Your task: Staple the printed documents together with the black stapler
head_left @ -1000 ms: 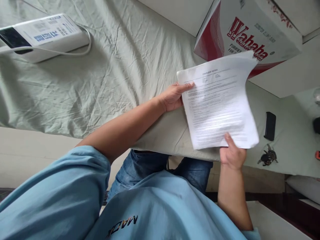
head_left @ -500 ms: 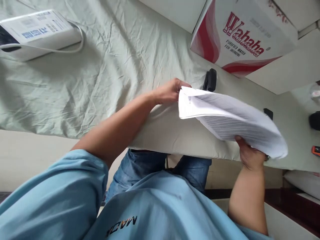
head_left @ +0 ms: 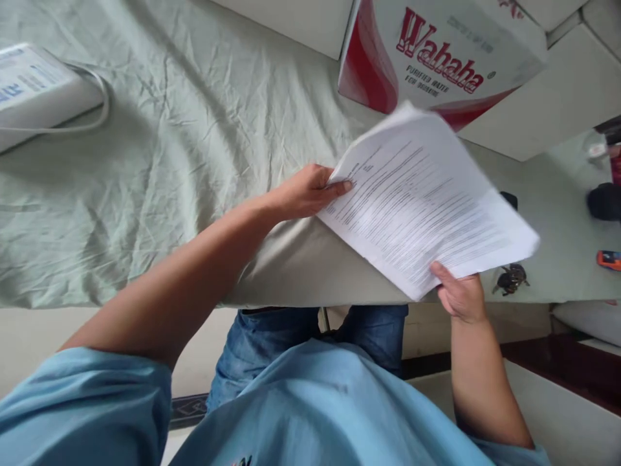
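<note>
A stack of printed paper sheets point(head_left: 402, 200) is held tilted above the cloth-covered table, its lines of text facing me. My left hand point(head_left: 310, 189) grips the stack's left edge, thumb on the printed face and fingers behind. At the lower right corner, my right hand point(head_left: 460, 291) pinches the sheets with its thumb on top; the other fingers are hidden underneath. The far corner of the sheets overlaps the view of the Wahaha water carton point(head_left: 436, 55). Just right of my right hand lies a bunch of keys point(head_left: 512, 279).
A pale green cloth point(head_left: 160, 162) with wrinkles covers the table. A white box point(head_left: 53, 90) with a cable sits at the far left. Beyond the papers a black object point(head_left: 509, 199) shows in part. An orange-and-black device point(head_left: 609, 260) and a dark object point(head_left: 604, 200) lie at the right.
The stack, folded over and seen edge-on before, is now spread flatter with its printed face showing. My left thumb has come onto its face, and the keys have come into fuller view.
</note>
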`<state>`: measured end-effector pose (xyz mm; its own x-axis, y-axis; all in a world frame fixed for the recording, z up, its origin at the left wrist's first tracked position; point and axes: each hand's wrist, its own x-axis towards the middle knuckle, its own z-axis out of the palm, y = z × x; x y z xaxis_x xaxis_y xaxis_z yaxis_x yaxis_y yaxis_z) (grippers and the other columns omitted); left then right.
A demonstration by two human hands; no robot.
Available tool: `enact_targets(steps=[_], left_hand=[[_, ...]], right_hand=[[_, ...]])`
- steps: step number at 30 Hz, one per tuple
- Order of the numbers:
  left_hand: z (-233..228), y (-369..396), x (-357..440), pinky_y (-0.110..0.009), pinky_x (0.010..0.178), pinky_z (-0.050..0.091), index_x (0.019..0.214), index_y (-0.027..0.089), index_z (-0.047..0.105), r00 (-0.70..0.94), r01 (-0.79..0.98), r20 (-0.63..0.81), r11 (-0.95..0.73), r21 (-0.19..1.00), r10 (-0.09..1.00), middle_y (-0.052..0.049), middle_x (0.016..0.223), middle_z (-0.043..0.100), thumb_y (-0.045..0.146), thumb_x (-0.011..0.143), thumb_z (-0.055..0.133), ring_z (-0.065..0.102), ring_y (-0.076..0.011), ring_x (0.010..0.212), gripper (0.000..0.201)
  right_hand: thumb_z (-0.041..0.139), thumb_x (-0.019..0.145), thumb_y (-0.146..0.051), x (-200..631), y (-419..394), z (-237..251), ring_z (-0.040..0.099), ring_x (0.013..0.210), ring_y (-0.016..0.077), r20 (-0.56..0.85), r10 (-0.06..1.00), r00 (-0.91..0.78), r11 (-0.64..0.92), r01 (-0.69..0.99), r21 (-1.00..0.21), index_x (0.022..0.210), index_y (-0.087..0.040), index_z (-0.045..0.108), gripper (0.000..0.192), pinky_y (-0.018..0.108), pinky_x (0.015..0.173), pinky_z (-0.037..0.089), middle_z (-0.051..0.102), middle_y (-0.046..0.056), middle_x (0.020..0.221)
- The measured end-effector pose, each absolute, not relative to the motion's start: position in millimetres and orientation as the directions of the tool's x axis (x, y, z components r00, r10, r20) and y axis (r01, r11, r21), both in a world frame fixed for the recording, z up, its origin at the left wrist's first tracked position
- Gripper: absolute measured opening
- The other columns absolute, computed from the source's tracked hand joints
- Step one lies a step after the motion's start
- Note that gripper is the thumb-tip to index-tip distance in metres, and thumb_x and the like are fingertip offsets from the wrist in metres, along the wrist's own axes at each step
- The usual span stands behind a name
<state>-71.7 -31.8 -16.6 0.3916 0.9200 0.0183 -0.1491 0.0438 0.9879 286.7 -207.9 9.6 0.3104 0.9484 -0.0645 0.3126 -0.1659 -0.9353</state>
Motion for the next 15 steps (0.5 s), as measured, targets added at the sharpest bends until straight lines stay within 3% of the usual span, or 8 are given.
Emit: enact_targets(steps=[2, 5, 8, 11, 13, 15], left_hand=[[-8.2, -31.4, -74.3, -0.040, 0.081, 0.053, 0.070, 0.020, 0.068, 0.575, 0.195, -0.073, -0.050, 0.980, 0.815, -0.004, 0.069, 0.063, 0.041, 0.101, 0.074, 0.064, -0.0235, 0.072, 0.038], [2.7, -27.1, -75.8, -0.038, 0.075, 0.050, 0.073, 0.020, 0.070, 0.692, 0.381, -0.181, -0.141, 0.914, 0.698, -0.006, 0.071, 0.064, 0.049, 0.101, 0.069, 0.064, -0.0243, 0.071, 0.040], [11.0, -23.6, -70.8, -0.035, 0.071, 0.047, 0.071, 0.021, 0.069, 0.782, 0.411, -0.255, -0.164, 0.897, 0.568, -0.006, 0.070, 0.064, 0.052, 0.098, 0.069, 0.063, -0.0236, 0.070, 0.041], [16.0, -23.2, -62.9, -0.033, 0.066, 0.044, 0.068, 0.021, 0.067, 0.825, 0.415, -0.284, -0.183, 0.891, 0.489, -0.006, 0.070, 0.065, 0.051, 0.096, 0.067, 0.060, -0.0211, 0.066, 0.041], [14.6, -25.0, -60.1, -0.032, 0.063, 0.043, 0.066, 0.021, 0.064, 0.812, 0.412, -0.271, -0.177, 0.894, 0.517, -0.004, 0.068, 0.063, 0.051, 0.095, 0.069, 0.057, -0.0189, 0.063, 0.041], [8.1, -28.3, -60.9, -0.031, 0.060, 0.041, 0.065, 0.021, 0.060, 0.749, 0.398, -0.243, -0.126, 0.909, 0.617, -0.003, 0.064, 0.060, 0.056, 0.093, 0.075, 0.053, -0.0170, 0.060, 0.047]], right_hand=[[0.098, 0.079, -0.058, 295.2, -229.8, 10.0, 0.078, 0.134, 0.0353, -0.273, 0.927, 0.256, -0.351, 0.336, -0.874, 0.124, -0.031, 0.082, 0.054, 0.061, 0.127, 0.057, 0.086, 0.007, 0.133], [0.092, 0.083, -0.068, 320.7, -247.7, 20.7, 0.083, 0.113, 0.0360, -0.452, 0.863, 0.226, -0.506, 0.406, -0.761, 0.117, -0.028, 0.083, 0.053, 0.061, 0.111, 0.067, 0.089, 0.010, 0.112], [0.089, 0.087, -0.067, 341.7, -231.7, 39.8, 0.080, 0.126, 0.0323, -0.303, 0.916, 0.265, -0.390, 0.397, -0.831, 0.140, -0.034, 0.074, 0.064, 0.053, 0.108, 0.069, 0.085, 0.009, 0.131], [0.092, 0.086, -0.065, 336.8, -187.2, 53.2, 0.070, 0.145, 0.0313, -0.181, 0.979, 0.097, -0.205, 0.429, -0.880, 0.147, -0.039, 0.069, 0.071, 0.052, 0.117, 0.065, 0.077, 0.009, 0.149], [0.098, 0.078, -0.065, 319.8, -152.1, 53.5, 0.072, 0.143, 0.0327, -0.185, 0.982, -0.047, -0.142, 0.467, -0.873, 0.149, -0.040, 0.070, 0.080, 0.050, 0.115, 0.066, 0.077, 0.008, 0.150], [0.102, 0.074, -0.063, 299.3, -118.3, 45.9, 0.080, 0.125, 0.0331, -0.177, 0.974, -0.142, -0.085, 0.497, -0.864, 0.138, -0.036, 0.078, 0.073, 0.048, 0.104, 0.070, 0.084, 0.006, 0.131]])
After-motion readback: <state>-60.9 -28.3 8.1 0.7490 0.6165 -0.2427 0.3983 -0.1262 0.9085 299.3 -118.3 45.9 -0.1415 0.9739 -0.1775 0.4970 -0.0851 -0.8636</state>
